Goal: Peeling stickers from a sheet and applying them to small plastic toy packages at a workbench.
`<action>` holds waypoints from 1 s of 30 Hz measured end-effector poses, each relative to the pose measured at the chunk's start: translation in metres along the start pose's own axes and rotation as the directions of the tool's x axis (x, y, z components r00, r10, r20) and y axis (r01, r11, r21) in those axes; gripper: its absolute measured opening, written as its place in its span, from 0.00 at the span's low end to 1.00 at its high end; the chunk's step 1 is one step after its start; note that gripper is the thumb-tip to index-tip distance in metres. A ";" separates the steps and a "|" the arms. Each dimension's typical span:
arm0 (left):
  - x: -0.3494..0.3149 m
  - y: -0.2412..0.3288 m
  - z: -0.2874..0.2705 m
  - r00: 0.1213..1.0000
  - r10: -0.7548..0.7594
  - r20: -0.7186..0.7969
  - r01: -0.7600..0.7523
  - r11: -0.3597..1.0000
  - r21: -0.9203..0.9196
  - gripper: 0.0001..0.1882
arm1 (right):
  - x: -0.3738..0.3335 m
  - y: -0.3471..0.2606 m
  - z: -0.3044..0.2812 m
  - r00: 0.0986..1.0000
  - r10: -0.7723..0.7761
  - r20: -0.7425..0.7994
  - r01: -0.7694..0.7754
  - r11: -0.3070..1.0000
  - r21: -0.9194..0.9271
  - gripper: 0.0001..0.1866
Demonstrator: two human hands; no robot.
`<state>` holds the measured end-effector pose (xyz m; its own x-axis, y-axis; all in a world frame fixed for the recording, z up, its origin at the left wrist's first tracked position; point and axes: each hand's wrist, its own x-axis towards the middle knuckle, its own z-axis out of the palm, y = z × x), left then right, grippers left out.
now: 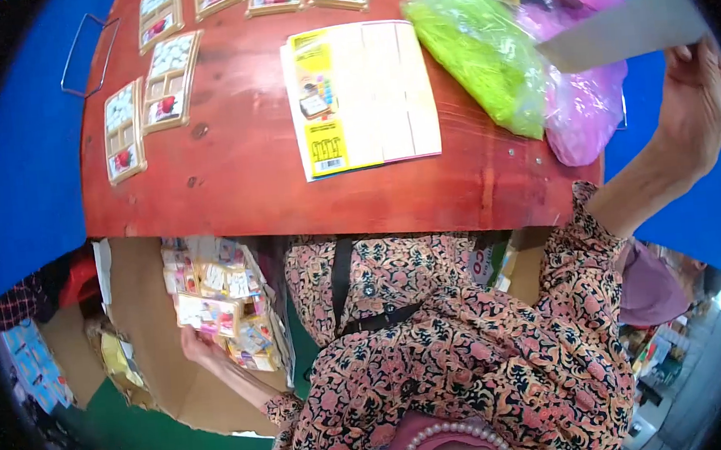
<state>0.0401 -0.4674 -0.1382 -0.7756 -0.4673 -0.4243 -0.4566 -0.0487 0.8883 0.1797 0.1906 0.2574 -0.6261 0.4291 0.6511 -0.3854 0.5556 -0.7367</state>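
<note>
My left hand point(205, 350) reaches down to the left, over an open cardboard box point(146, 324). Its fingers are closed on the edge of a small flat tray pack point(208, 313) with white pieces and a red picture. Beneath it, the box holds a heap of similar packs point(247, 341). Raised at the far right, my right hand point(698, 97) pinches one end of a plain pale card point(627, 29). The card extends leftward above the plastic bags. A stack of yellow-and-white printed cards point(381, 94) lies on the red table point(239, 162).
Several compartmented trays point(170, 75) with white pieces stand at the table's far left. A bag of lime-green material point(474, 50) and a pink plastic bag point(583, 117) lie at the right. A metal handle point(84, 56) juts past the left edge. Another carton point(64, 346) is lower left.
</note>
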 end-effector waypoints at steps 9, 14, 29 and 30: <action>-0.191 0.190 0.219 0.715 0.574 0.400 -0.589 0.802 -0.099 0.14 | -0.013 -0.022 0.063 0.950 0.084 -0.300 -0.177 0.938 -0.297 0.11; -0.315 0.189 0.373 -0.328 0.568 0.755 -0.705 0.385 -0.596 0.45 | -0.029 -0.019 0.056 0.918 0.078 -0.389 -0.164 0.968 -0.192 0.10; -0.419 0.074 0.486 -0.313 0.537 0.783 -0.855 0.199 -0.479 0.48 | -0.063 0.022 -0.045 0.845 -0.114 -0.522 0.056 0.991 -0.125 0.09; -0.425 0.072 0.486 -0.323 0.532 0.783 -0.854 0.192 -0.483 0.48 | -0.064 0.024 -0.049 0.839 -0.115 -0.531 0.056 0.990 -0.126 0.09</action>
<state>0.1250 0.1563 0.0204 -0.3334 0.8160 0.4723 0.7853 -0.0370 0.6181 0.2432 0.2111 0.2074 -0.1208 0.6746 0.7282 -0.3313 0.6641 -0.6702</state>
